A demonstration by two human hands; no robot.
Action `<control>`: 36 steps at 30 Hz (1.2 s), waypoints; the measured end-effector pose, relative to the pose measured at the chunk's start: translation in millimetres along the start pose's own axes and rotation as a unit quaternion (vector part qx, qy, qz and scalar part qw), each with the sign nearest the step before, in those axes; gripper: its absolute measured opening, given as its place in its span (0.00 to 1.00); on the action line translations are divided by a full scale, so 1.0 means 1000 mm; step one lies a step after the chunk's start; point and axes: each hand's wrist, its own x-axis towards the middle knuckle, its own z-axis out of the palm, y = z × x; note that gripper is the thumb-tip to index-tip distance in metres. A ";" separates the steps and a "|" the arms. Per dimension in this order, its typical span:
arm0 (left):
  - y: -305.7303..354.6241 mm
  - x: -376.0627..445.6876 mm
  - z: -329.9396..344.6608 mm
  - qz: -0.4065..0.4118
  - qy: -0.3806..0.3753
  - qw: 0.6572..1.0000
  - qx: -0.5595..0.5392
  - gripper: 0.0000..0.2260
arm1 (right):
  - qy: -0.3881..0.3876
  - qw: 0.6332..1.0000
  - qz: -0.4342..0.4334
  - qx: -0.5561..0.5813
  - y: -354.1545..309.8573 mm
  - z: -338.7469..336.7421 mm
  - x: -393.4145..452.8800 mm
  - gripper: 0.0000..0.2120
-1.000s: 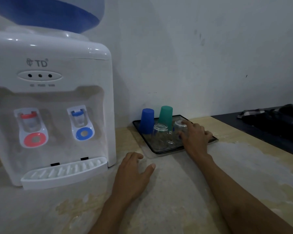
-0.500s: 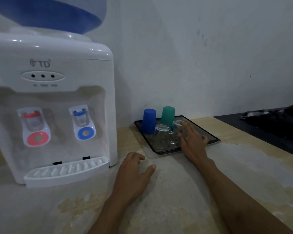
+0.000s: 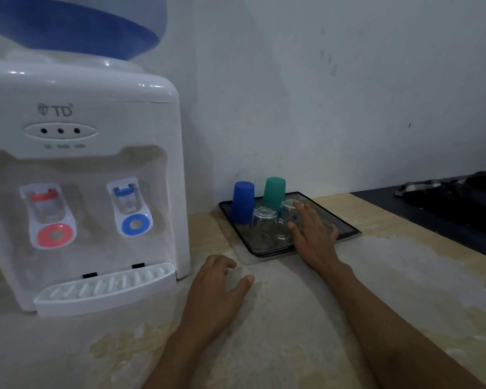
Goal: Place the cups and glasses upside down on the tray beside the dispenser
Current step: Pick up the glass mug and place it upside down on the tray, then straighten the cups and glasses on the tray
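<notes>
Compared with a second ago, the right hand (image 3: 313,234) has slid back a little from the rear glass (image 3: 289,206) and now lies open and flat over the tray (image 3: 345,230), holding nothing, while the left hand (image 3: 218,290) rests on the counter (image 3: 292,318), loosely curled and empty. All four vessels, the blue cup (image 3: 243,202), the green cup (image 3: 274,190), the front glass mug (image 3: 264,226) and the rear glass, stand upside down on the tray beside the dispenser (image 3: 82,178). I judge the main risk is that the withdrawing fingers (image 3: 300,210) catch the rear glass or the mug handle, because they are very close, and tip a glass against its neighbour.
</notes>
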 end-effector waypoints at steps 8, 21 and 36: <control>0.002 -0.001 0.000 0.007 -0.006 1.000 0.012 0.18 | 0.114 0.987 0.059 0.093 0.005 -0.010 -0.001 0.26; 0.028 0.023 0.006 0.032 0.055 0.998 -0.016 0.25 | 0.121 0.983 0.119 0.067 0.013 -0.006 0.000 0.25; 0.068 0.153 0.023 0.067 -0.166 0.975 0.129 0.33 | 0.134 0.972 0.139 0.136 0.014 -0.015 -0.001 0.20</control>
